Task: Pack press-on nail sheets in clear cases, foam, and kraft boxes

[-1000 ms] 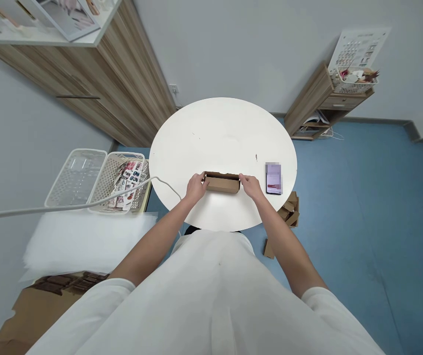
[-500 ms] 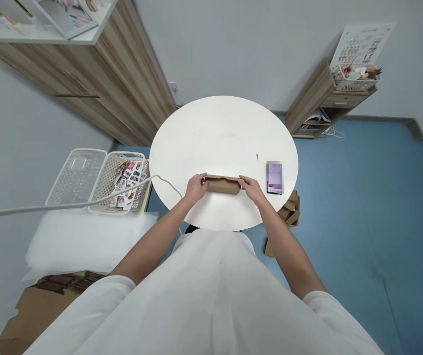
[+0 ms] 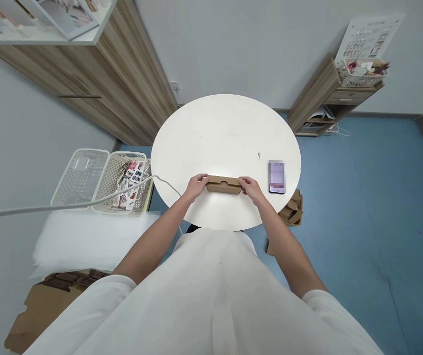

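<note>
A small brown cardboard box (image 3: pixel 224 185) rests on the round white table (image 3: pixel 229 133), close to its near edge. The box's lid lies down over the top, with a notch at the middle of its front. My left hand (image 3: pixel 197 186) grips the box at its left end, fingers closed on the corner. At the opposite end, my right hand (image 3: pixel 250 187) pinches the right corner. The inside of the box is hidden.
To the right on the table lies a phone (image 3: pixel 276 176). A white cable (image 3: pixel 115 197) crosses from the left onto the table. Left stand a white basket (image 3: pixel 102 170) of printed packets and white foam sheets (image 3: pixel 89 241). Cardboard pieces (image 3: pixel 293 209) sit low at the right.
The lid, slightly raised with a dark gap beneath it before, is now down on the box. Both hands stay at the box's ends.
</note>
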Motion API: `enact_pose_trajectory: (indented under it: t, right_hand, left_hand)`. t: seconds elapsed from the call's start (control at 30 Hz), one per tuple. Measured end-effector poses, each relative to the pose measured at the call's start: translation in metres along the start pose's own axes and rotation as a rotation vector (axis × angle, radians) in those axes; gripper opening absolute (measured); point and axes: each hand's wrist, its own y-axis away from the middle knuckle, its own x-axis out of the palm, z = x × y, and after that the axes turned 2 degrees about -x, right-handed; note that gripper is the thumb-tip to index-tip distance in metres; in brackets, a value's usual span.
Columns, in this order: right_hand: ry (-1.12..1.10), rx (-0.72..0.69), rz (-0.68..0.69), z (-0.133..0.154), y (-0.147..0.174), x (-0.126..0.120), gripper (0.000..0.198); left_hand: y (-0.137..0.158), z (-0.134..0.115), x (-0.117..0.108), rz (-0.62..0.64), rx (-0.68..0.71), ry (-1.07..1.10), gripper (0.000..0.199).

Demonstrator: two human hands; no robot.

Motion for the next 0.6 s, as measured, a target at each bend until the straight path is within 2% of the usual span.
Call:
enact_pose_trajectory:
  t: [0.23,0.47,0.6]
  right_hand:
    - [0.083,-0.002,-0.032,-0.013,0.007,0.012,0.046]
    - [0.159,-0.056,-0.027,-0.013,0.003,0.014,0.046]
    - [0.156,-0.08,-0.043,-0.018,0.005,0.017,0.047]
  left_hand:
    - [0.007,0.009,-0.003,0.156,0.044,-0.153,0.044]
    - [0.009,0.012,0.008,0.119,-0.054,-0.146,0.046]
    - [0.016,0.011,0.013,0.074,-0.097,-0.131,0.059]
